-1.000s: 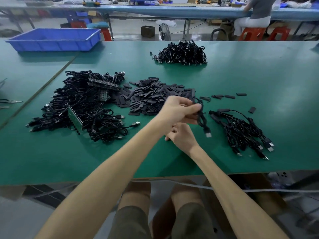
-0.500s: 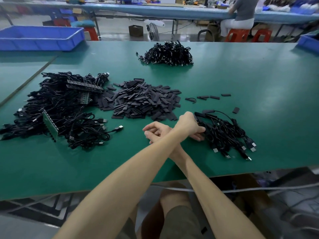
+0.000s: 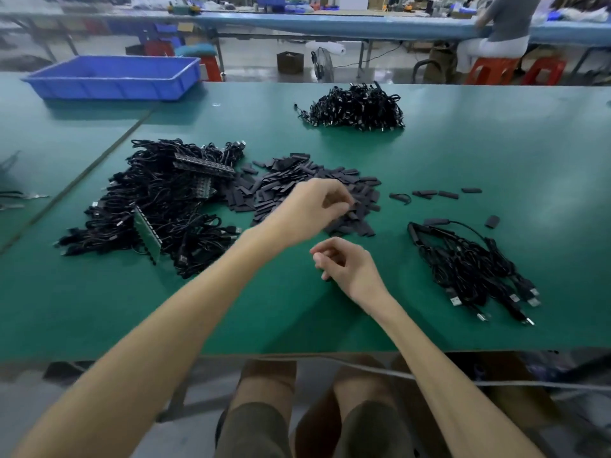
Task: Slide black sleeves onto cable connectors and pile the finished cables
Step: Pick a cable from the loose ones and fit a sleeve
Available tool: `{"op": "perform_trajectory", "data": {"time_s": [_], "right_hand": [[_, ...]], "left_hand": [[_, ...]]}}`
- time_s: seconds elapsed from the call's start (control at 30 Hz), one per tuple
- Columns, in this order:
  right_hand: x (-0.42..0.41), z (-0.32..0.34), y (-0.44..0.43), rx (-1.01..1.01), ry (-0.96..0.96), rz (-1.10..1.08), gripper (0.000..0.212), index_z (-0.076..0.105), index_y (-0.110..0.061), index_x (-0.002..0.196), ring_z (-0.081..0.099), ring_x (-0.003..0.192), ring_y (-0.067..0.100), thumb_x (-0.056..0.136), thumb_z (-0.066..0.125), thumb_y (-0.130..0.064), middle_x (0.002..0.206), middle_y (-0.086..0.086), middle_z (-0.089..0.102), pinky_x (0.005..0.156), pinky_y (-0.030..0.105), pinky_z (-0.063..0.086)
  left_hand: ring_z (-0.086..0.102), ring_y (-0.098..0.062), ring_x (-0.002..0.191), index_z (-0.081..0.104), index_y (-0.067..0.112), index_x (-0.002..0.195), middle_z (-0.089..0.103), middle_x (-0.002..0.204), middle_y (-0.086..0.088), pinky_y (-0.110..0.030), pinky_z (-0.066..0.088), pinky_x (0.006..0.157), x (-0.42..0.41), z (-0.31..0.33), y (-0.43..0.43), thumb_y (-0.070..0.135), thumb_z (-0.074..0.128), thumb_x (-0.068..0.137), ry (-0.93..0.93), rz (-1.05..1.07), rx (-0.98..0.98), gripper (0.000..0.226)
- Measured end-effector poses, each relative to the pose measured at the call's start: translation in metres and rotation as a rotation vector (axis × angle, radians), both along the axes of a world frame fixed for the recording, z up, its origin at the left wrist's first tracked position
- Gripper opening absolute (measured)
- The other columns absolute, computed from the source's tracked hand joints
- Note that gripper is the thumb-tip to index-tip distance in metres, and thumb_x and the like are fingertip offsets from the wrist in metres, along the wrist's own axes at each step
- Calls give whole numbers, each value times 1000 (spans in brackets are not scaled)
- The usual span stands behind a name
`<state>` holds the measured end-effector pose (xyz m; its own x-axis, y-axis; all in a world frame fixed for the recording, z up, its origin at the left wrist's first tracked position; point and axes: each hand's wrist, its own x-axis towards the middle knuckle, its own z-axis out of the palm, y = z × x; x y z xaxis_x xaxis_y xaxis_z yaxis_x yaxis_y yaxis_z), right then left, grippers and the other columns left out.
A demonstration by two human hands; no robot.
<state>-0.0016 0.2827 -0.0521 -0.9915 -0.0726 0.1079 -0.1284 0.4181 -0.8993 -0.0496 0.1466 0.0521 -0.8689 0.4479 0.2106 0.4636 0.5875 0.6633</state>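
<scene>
Two hands were over the worktop point(image 3: 496, 160): the left hand point(image 3: 314, 206) was at the sleeves point(image 3: 287, 180), likely to pick one, its grip curled, though I could not tell if it held any, and the right hand point(image 3: 347, 264) hung loose and empty near the done cables point(image 3: 469, 266).

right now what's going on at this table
A person is fitting sleeves onto cables by hand. The left hand is at the pile of black sleeves, fingertips curled at one; blur hides whether it is gripped. The right hand hovers loosely curled and empty over the green table. A big cable heap lies left, and a smaller cable bundle, likely the finished ones, lies right.
</scene>
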Motion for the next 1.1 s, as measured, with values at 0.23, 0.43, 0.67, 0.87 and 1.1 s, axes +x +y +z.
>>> {"op": "perform_trajectory", "data": {"time_s": [0.23,0.43,0.67,0.87,1.1], "right_hand": [[2,1,-3,37,20,-11,5,74,-20,98,67,63,10,98,70,-16,83,-1,74,72,27,59],[5,4,-4,36,20,-23,6,74,-18,99,67,64,9,99,69,-15,83,-1,74,72,27,60],[4,2,-2,23,29,-38,7,74,-17,99,68,64,10,99,68,-14,82,0,74,72,28,60],[3,1,-3,4,30,-42,7,74,-15,99,68,64,11,100,68,-16,82,2,74,73,28,60],[4,2,-2,-108,39,-16,9,76,-16,98,70,65,14,98,72,-24,80,2,76,70,26,57]], "left_hand": [[64,-17,103,73,25,108,68,109,6,-40,48,102,7,-1,-169,36,75,90,3,253,-441,21],[51,-14,115,69,41,113,54,130,12,-46,32,113,25,-6,-236,38,91,70,-143,266,-519,49],[56,-17,94,67,43,87,57,103,10,-33,42,82,25,-15,-237,34,94,63,-29,289,-402,37],[41,-19,93,65,40,69,60,86,18,-33,30,84,40,-18,-190,69,69,67,170,397,-206,29],[57,-3,78,74,20,83,61,86,9,-20,42,69,48,-32,-106,30,78,88,46,342,-30,11]]}}
